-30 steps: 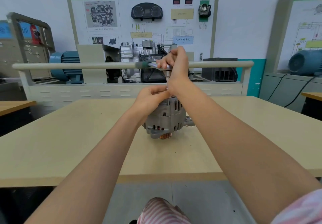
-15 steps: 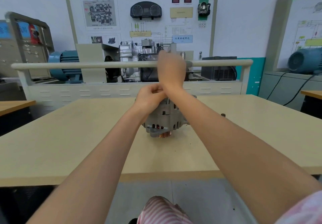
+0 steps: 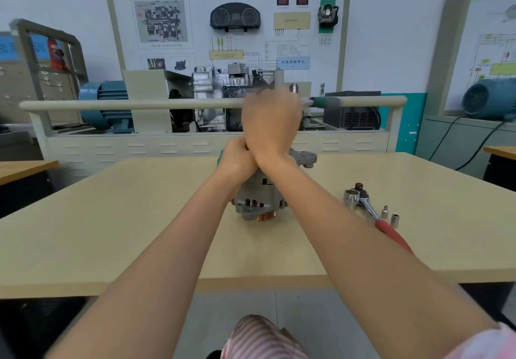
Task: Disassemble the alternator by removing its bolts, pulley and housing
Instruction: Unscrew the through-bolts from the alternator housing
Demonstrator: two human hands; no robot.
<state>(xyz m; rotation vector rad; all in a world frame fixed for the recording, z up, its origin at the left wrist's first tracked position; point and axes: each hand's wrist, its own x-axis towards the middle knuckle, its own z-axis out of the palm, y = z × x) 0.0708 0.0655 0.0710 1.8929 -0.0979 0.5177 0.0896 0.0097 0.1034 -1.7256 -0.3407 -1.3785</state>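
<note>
Two bare hands meet above an alternator [image 3: 261, 199] that stands on its pulley end on a pale wooden surface [image 3: 111, 233]. The right hand [image 3: 270, 122] is blurred and raised directly over the alternator, its fingers curled round a tool whose green handle [image 3: 325, 102] juts out to the right of them. The left hand [image 3: 237, 157] sits just below and left of the right one, touching its wrist, fingers curled on the alternator's top; what exactly they pinch is hidden. The copper-coloured pulley [image 3: 265, 215] shows beneath the grey housing, below both hands.

The step appears to be turning out a bolt on top. To do it well, keep the tool upright and seated, and brace the housing so it does not spin.

To the right of the fingers lie a red-handled ratchet [image 3: 374, 213] and two small sockets [image 3: 390, 215]. No containers are in view.
</note>
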